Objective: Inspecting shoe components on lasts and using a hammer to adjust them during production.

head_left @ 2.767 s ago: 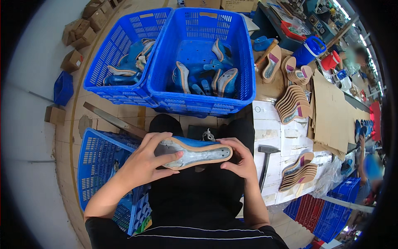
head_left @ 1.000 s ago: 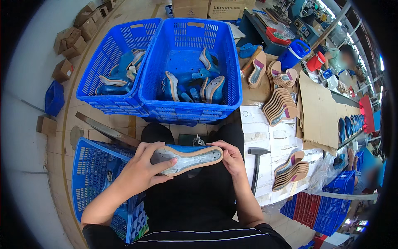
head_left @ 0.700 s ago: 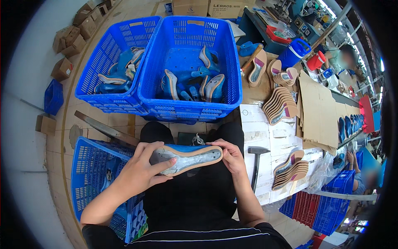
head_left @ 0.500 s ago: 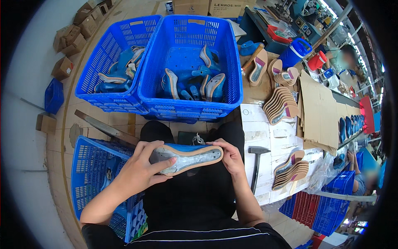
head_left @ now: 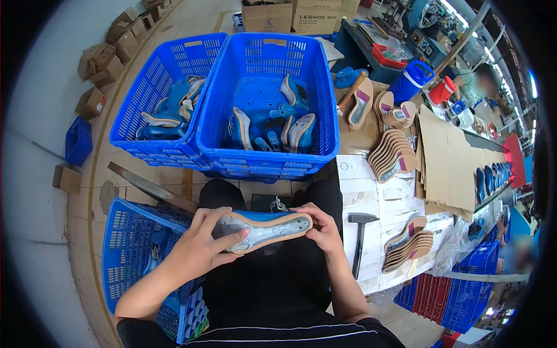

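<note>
A blue shoe last (head_left: 268, 216) lies sideways over my lap with its underside turned up. A tan-edged insole (head_left: 272, 231) with a grey middle covers that underside. My left hand (head_left: 210, 236) is wrapped round the broad left end, its thumb pressed on the grey face. At the narrow right end my right hand (head_left: 322, 229) grips the edge, fingers behind and thumb at the near rim. Just beyond the last, a metal clasp-like piece (head_left: 278, 204) shows between my knees. The side of the last facing away from me is mostly hidden.
Two blue crates (head_left: 267, 153) ahead hold lasts with insoles. Another blue crate (head_left: 130, 255) stands at my left. On the right-hand table lie a hammer (head_left: 360, 240), insole stacks (head_left: 391, 153) and cardboard sheets (head_left: 444, 159). A person (head_left: 481, 84) is farther off at the right.
The whole scene sits slightly lower in the picture. My right thumb has come round to the near edge of the insole. My left hand keeps its grip.
</note>
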### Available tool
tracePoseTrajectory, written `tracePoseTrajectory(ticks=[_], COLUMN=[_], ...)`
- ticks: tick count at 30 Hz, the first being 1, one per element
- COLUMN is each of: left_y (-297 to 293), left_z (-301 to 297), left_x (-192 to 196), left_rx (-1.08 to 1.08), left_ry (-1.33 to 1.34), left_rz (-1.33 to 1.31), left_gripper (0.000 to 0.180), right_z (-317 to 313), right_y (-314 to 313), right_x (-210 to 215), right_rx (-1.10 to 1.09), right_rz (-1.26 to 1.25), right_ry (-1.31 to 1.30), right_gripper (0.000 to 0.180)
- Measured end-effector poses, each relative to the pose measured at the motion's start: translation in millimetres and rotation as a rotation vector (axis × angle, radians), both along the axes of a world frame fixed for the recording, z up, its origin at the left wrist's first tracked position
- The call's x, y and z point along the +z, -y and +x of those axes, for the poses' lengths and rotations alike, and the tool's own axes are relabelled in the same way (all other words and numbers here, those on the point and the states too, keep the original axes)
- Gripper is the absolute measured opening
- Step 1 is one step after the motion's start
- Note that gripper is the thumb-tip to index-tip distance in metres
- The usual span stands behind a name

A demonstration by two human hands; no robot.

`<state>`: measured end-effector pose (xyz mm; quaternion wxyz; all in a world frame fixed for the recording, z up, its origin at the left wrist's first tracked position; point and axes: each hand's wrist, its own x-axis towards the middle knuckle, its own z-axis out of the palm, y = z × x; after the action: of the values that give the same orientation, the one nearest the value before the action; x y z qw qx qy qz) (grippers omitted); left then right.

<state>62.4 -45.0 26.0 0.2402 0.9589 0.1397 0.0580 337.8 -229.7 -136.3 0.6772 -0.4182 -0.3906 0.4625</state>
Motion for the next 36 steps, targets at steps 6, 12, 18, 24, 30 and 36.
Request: tracePoseTrajectory(ticks=[6,12,18,24,30,36], left_y=[-1,-5,2,2,2,0], left_z=[1,1,0,-2,-2,1], left_x=[0,1,2,1,1,-1], left_rx=[-0.018,-0.011,-0.004,-0.007,-0.001,-0.005], left_ry=[0.046,-0.008,-0.024,-0.006,-0.012,0.003], left_rz=[0.007,0.015,0.025,0.022,0.02,0.001], left_gripper=[0.053,0.052,0.056,0.058,0.057,0.056], right_z=[-1,-5,-1,3,-4,-7], right_y=[-1,-1,-3,-3,-3,-2], right_x=[1,0,-9,-14,5,12], right_rx=[-0.026,-0.049,-0.064,-0.024,-0.042,-0.069], right_rz=[-0.018,-0.023,0.027,0.024,0.045,-0.015], right_ry=[-0.004,-0.02,-0.039,-0.045,0.006,0.123], right_gripper=[0.072,0.072,0.058,0.054,0.057,0.07])
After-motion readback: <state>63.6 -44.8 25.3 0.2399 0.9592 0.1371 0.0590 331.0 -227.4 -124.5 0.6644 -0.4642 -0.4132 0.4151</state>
